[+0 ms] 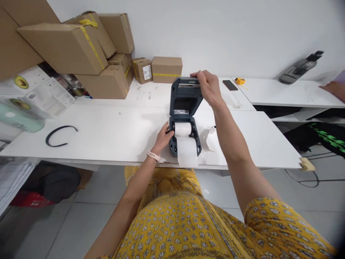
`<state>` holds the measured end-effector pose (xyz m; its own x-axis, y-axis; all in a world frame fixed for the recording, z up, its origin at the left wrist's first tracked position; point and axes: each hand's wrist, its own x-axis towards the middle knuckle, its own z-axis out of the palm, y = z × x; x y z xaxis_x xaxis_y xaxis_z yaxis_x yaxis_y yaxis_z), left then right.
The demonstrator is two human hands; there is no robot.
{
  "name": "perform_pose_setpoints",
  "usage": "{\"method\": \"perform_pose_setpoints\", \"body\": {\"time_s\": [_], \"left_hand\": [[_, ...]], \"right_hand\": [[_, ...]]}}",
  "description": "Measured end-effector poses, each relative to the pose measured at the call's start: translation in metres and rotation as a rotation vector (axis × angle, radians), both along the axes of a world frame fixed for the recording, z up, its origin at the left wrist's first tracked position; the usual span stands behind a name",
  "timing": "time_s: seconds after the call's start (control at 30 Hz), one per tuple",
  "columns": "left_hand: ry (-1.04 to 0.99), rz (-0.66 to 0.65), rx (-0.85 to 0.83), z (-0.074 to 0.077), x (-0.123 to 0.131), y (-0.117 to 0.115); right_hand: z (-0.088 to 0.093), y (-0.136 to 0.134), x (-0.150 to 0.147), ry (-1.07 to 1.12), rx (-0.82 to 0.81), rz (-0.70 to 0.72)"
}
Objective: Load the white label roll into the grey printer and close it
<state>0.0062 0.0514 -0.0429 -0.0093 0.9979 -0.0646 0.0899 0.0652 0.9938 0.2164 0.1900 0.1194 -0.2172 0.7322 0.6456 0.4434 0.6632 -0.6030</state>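
Note:
A dark grey label printer (184,118) stands open near the front edge of the white table (113,133). A white paper roll (183,128) lies in its bay, and a strip of paper (187,153) hangs out over the front. My right hand (207,86) is closed on the top edge of the raised lid (185,94). My left hand (164,136) rests against the printer's left side by the roll, fingers curled on the body.
Cardboard boxes (88,50) pile up at the back left. A black curved band (60,135) lies on the left. A curled paper scrap (211,138) sits right of the printer. A phone (230,85) and a yellow tape measure (239,81) lie behind. Another person's hand (334,89) shows far right.

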Motion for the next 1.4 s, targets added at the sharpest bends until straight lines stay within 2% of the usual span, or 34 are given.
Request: {"method": "perform_pose_setpoints", "body": {"time_s": [0.1,0.23,0.37,0.47,0.57,0.67,0.8,0.9,1.0,1.07,1.13,1.2,1.23,1.4], "left_hand": [[-0.071,0.083,-0.161,0.000,0.011,-0.023],[-0.177,0.147,-0.194,-0.004,0.020,-0.079],[-0.277,0.251,-0.251,-0.009,0.020,-0.140],[-0.305,0.129,-0.396,-0.008,0.023,-0.163],[-0.297,-0.031,-0.379,-0.003,0.031,-0.162],[-0.273,-0.033,-0.306,0.000,0.039,-0.154],[-0.214,-0.018,-0.264,-0.005,0.042,-0.152],[-0.185,-0.025,-0.231,-0.009,0.040,-0.156],[-0.195,-0.061,-0.251,-0.013,0.039,-0.160],[-0.181,0.019,-0.250,-0.015,0.037,-0.162],[-0.141,0.184,-0.196,-0.014,0.033,-0.160],[-0.103,0.308,-0.129,-0.008,0.028,-0.151],[-0.092,0.319,-0.112,-0.003,0.026,-0.144],[-0.143,0.171,-0.260,0.025,0.022,-0.100]], "right_hand": [[-0.010,-0.063,0.005,-0.019,0.040,-0.014],[-0.036,-0.137,0.017,-0.058,0.014,0.025],[-0.074,-0.176,0.025,-0.083,-0.071,0.065],[-0.101,-0.191,0.024,-0.087,-0.126,0.051],[-0.123,-0.201,0.019,-0.037,-0.136,0.015],[-0.137,-0.207,0.012,0.036,-0.124,-0.028],[-0.150,-0.212,0.005,0.115,-0.176,-0.106],[-0.161,-0.215,-0.002,0.263,-0.285,-0.174],[-0.172,-0.217,-0.009,0.516,-0.521,-0.217],[-0.176,-0.217,-0.013,0.642,-0.658,-0.204],[-0.176,-0.217,-0.015,0.686,-0.741,-0.165],[-0.174,-0.216,-0.014,0.687,-0.796,-0.124],[-0.172,-0.216,-0.013,0.673,-0.819,-0.108],[-0.167,-0.216,-0.007,0.534,-0.852,-0.060]]}}
